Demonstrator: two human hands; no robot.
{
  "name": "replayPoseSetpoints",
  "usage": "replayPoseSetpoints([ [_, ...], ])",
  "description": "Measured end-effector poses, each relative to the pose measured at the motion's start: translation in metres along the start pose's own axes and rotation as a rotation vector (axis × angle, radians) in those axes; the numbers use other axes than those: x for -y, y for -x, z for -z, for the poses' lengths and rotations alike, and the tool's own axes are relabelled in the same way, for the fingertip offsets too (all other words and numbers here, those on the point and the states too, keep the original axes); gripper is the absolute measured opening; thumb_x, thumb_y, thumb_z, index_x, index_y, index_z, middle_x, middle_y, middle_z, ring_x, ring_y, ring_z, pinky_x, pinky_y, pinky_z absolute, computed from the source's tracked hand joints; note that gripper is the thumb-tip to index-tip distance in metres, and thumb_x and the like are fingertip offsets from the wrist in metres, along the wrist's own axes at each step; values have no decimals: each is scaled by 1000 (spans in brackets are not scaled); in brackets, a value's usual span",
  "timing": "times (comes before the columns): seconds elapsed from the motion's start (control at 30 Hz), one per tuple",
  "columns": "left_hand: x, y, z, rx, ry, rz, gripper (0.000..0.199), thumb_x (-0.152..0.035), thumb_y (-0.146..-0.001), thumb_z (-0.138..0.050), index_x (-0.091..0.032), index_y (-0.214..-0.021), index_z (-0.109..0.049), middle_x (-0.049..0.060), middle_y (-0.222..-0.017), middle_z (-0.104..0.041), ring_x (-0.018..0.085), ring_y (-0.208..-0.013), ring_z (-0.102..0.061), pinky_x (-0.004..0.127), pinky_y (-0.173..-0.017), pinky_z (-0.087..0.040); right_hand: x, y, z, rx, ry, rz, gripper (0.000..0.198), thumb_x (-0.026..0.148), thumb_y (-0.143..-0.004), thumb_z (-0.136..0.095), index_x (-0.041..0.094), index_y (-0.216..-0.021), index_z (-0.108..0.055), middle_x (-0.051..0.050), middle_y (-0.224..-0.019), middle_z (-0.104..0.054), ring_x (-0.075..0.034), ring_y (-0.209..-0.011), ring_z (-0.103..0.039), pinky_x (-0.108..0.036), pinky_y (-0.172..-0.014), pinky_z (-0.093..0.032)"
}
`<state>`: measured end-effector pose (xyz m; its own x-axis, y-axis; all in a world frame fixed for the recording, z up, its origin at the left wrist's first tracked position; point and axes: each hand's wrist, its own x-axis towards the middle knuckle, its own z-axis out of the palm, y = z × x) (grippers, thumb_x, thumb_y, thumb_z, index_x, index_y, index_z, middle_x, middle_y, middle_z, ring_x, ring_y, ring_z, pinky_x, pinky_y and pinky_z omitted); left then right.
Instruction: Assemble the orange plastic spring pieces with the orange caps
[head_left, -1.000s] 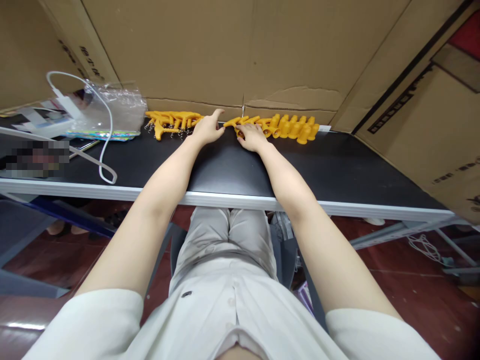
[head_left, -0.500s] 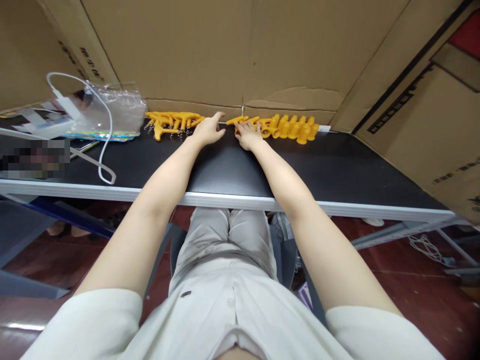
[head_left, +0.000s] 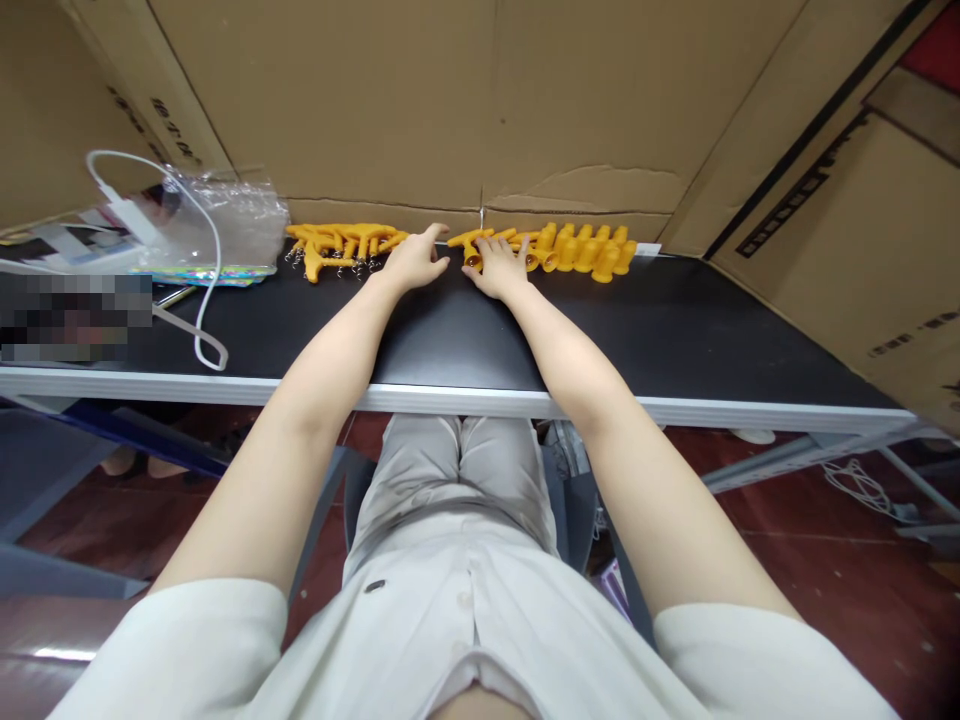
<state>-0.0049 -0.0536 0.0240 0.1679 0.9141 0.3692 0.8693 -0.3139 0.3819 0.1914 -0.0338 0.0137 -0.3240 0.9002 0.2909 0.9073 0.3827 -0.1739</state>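
Several yellow T-handled corkscrews (head_left: 349,240) with dark metal spirals lie in a bunch at the back of the table, left of centre. My left hand (head_left: 414,260) is beside their right end, thumb and fingers apart, with nothing visible in it. My right hand (head_left: 501,268) lies with spread fingers over a group of yellow plastic pieces, its fingertips touching them. Hollow yellow sleeves (head_left: 541,260) on their sides show round openings by that hand. Farther right, several yellow bottle-shaped sleeves (head_left: 589,248) stand upright in rows. My fingers partly hide the pieces beneath them.
A cardboard wall (head_left: 480,110) rises behind the black table (head_left: 465,340), with more cardboard at the right. On the left lie a clear plastic bag (head_left: 236,215), a white cable (head_left: 217,240) and a blurred patch. A small white label (head_left: 648,249) lies beyond the sleeves.
My right hand has shifted slightly among the yellow pieces, and a sleeve's opening now shows by its thumb. My left hand stays nearly still. The view has tilted slightly.
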Motion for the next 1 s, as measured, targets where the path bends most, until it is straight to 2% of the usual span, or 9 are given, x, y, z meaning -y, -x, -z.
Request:
replayPoseSetpoints([
  [0.13,-2,2,2,8,11,6,73,-26,-96,-65,-16,-168,-57,14,-122,-83,36,-128,-74,49,-123,-53,-5,2,11,-31,-20,-20,66,38,-120,-43,14,-181,-44,-20,-190,-34,-38,-181,-25,-78,-142,2],
  [0.23,-6,4,4,17,-10,15,67,-26,-98,-65,-15,-164,-63,15,-124,-83,36,-128,-75,48,-122,-54,-18,4,23,-83,5,-154,65,33,-120,-34,12,-182,-41,-21,-192,-28,-38,-182,-22,-79,-141,-1],
  [0.37,-13,3,3,58,-17,-71,61,-29,-101,-61,-14,-159,-69,15,-128,-82,34,-125,-76,47,-119,-57,-49,8,34,-163,-40,-376,68,16,-112,-40,16,-180,-44,-17,-194,-24,-35,-183,-16,-81,-140,-5],
  [0.43,-18,2,-2,91,-29,-134,63,-30,-102,-61,-14,-163,-68,18,-137,-79,35,-131,-75,47,-123,-55,-65,10,35,-210,-67,-470,72,7,-107,-40,13,-178,-47,-19,-193,-24,-34,-183,-17,-80,-140,-7],
  [0.5,-23,2,-10,131,-77,-178,65,-31,-104,-61,-16,-167,-64,20,-153,-72,37,-146,-68,50,-129,-50,-77,13,35,-229,-51,-525,69,5,-109,-35,9,-177,-47,-24,-190,-29,-33,-182,-20,-79,-139,-11],
  [0.6,-31,5,-18,197,-178,-163,64,-35,-109,-57,-23,-172,-60,19,-172,-59,42,-164,-51,62,-135,-43,-86,14,32,-228,-23,-542,61,15,-117,-33,9,-175,-50,-34,-181,-42,-34,-180,-28,-81,-134,-19],
  [0.73,-38,10,-19,245,-246,-92,65,-37,-115,-49,-20,-177,-52,19,-185,-44,42,-172,-41,70,-137,-37,-86,13,29,-329,-64,-500,53,21,-119,-35,4,-161,-63,-39,-164,-59,-37,-168,-46,-82,-129,-23],
  [0.87,-42,12,-15,305,-215,-16,68,-36,-117,-44,-13,-181,-44,18,-191,-31,38,-178,-31,70,-140,-33,-90,9,28,-346,-18,-504,46,28,-119,-46,3,-151,-68,-36,-153,-67,-40,-159,-54,-82,-130,-23],
  [1.0,-40,10,-16,312,-192,4,70,-35,-116,-45,-12,-183,-40,18,-191,-28,35,-179,-28,67,-142,-31,-101,-3,27,-372,8,-457,42,39,-112,-64,10,-141,-73,-31,-147,-71,-48,-156,-56,-89,-127,-25],
])
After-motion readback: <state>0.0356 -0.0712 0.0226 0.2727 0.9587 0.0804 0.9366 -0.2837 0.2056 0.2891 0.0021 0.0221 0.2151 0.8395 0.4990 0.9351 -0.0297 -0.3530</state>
